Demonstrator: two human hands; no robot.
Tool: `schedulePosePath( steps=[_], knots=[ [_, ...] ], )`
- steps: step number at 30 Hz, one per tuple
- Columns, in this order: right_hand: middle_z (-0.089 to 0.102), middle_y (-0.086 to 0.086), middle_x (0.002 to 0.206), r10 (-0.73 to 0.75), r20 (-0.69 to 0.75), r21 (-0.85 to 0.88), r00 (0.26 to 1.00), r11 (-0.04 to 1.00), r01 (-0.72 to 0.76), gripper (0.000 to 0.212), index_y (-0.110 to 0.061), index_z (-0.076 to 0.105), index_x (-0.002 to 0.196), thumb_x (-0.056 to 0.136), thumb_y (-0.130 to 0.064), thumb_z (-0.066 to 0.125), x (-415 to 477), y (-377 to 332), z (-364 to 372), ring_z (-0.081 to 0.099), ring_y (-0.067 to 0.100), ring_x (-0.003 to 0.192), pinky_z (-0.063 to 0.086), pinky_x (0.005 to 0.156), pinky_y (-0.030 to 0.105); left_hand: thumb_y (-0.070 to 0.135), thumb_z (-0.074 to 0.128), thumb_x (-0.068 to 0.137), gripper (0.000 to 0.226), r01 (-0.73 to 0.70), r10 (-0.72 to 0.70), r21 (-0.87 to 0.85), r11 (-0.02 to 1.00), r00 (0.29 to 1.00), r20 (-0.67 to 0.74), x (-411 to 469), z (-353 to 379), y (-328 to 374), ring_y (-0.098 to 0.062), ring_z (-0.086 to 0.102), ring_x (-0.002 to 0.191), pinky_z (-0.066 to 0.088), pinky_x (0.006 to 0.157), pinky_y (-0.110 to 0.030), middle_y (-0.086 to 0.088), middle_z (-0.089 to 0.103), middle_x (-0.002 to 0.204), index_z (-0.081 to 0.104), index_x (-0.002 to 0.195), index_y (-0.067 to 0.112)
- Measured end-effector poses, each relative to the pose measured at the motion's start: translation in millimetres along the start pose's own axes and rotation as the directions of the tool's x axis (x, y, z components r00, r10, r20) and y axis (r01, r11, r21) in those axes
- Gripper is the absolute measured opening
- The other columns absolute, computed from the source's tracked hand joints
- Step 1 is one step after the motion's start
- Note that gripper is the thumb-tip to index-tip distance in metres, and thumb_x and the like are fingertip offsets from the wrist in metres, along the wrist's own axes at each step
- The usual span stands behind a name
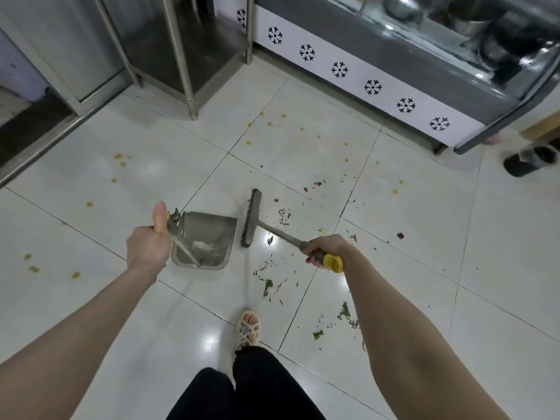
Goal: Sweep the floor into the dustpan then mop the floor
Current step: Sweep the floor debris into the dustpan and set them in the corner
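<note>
1. Head view: my left hand (148,247) grips the dustpan (209,234) by its upright handle, thumb up; the pan sits on the tiled floor (424,207).
2. My right hand (322,248) is wrapped round the broom (251,219) handle, its brush head just beside the pan's mouth, with leaf scraps (268,284) scattered to the right.

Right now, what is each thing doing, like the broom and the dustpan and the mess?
Dustpan, on the floor, a little dirt inside.
Broom, head down beside the dustpan's mouth.
Left hand, grips the dustpan handle.
Right hand, grips the broom handle.
Leaf bits, scattered on the floor, unswept.
Yellow spots, dotted over the floor.
</note>
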State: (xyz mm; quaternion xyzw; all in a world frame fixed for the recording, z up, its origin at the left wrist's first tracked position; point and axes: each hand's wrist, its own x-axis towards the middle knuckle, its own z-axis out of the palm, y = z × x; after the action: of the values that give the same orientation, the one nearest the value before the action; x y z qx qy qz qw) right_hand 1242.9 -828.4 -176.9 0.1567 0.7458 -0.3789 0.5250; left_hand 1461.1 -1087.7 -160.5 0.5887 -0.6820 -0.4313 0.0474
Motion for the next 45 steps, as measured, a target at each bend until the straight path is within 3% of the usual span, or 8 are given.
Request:
schedulePosePath(
  steps=[3,7,16,23,29,35,40,45],
  knots=[
    [0.060,0.017,0.071,-0.010,0.030,-0.047,0.999,0.999,0.012,0.035,0.011,0.061,0.113,0.079,0.012,0.065,-11,19,11,0.056,0.017,0.038,0.048,0.039,0.020,0.084,0.018,0.072,0.086,-0.011,0.012,0.019,1.000,1.000,-0.024,-24,-9,-17,-0.028,0.049,0.045,0.036,0.046,-0.028,-0.015,0.054,0.061,0.046,0.055,0.004],
    [0.060,0.019,0.074,-0.013,0.049,-0.095,0.999,0.995,0.018,0.034,0.012,0.062,0.111,0.077,0.012,0.066,-23,56,29,0.056,0.018,0.036,0.047,0.037,0.020,0.082,0.018,0.075,0.088,-0.020,0.021,0.026,0.999,0.999,-0.043,-56,-19,-49,-0.030,0.052,0.054,0.042,0.052,-0.033,-0.017,0.056,0.062,0.049,0.056,0.002],
    [0.062,0.014,0.055,0.026,0.125,-0.237,0.992,0.972,0.004,0.006,0.005,0.063,0.076,0.076,0.007,0.068,-58,150,62,0.055,0.016,0.035,0.048,0.039,0.019,0.088,0.019,0.068,0.091,0.019,-0.024,-0.058,0.998,0.997,-0.075,-133,-42,-128,-0.029,0.050,0.048,0.049,0.056,-0.038,-0.017,0.053,0.057,0.048,0.058,0.002],
    [0.064,0.019,0.071,0.099,0.133,-0.287,0.986,0.956,-0.057,0.023,0.009,0.064,0.094,0.072,0.007,0.070,-75,207,62,0.060,0.018,0.044,0.049,0.041,0.021,0.086,0.020,0.070,0.086,0.055,-0.059,-0.071,0.996,0.996,-0.060,-179,-38,-161,-0.027,0.047,0.051,0.044,0.055,-0.034,-0.015,0.050,0.061,0.048,0.063,0.005],
    [0.059,0.017,0.075,0.157,0.113,-0.388,0.981,0.916,-0.102,0.019,0.004,0.060,0.098,0.081,0.005,0.066,-78,209,39,0.059,0.016,0.039,0.048,0.038,0.021,0.084,0.022,0.071,0.087,0.083,-0.087,-0.079,0.993,0.995,-0.048,-196,-17,-162,-0.030,0.053,0.054,0.052,0.062,-0.042,-0.016,0.054,0.061,0.049,0.056,0.003],
    [0.059,0.018,0.079,0.082,-0.001,-0.489,0.997,0.869,-0.072,0.014,0.004,0.062,0.089,0.077,0.008,0.068,-68,186,-2,0.059,0.021,0.053,0.049,0.040,0.024,0.083,0.025,0.073,0.084,0.086,-0.089,-0.077,0.993,0.995,-0.041,-200,14,-137,-0.029,0.050,0.055,0.051,0.063,-0.043,-0.015,0.051,0.060,0.047,0.054,0.004],
    [0.058,0.016,0.076,0.023,-0.049,-0.492,0.999,0.869,-0.044,0.019,0.003,0.064,0.090,0.074,0.012,0.069,-47,159,-39,0.061,0.025,0.062,0.057,0.058,0.030,0.085,0.022,0.074,0.086,0.098,-0.100,-0.063,0.993,0.994,-0.040,-202,48,-110,-0.030,0.052,0.057,0.052,0.064,-0.043,-0.015,0.053,0.061,0.047,0.056,0.004],
    [0.061,0.015,0.074,-0.042,-0.077,-0.529,0.996,0.849,-0.005,0.018,0.003,0.066,0.087,0.072,0.009,0.073,-21,129,-73,0.062,0.022,0.054,0.055,0.047,0.028,0.086,0.021,0.072,0.085,0.102,-0.107,-0.080,0.991,0.993,-0.055,-195,79,-78,-0.028,0.050,0.053,0.046,0.057,-0.036,-0.011,0.051,0.058,0.044,0.055,0.007]
  ],
)
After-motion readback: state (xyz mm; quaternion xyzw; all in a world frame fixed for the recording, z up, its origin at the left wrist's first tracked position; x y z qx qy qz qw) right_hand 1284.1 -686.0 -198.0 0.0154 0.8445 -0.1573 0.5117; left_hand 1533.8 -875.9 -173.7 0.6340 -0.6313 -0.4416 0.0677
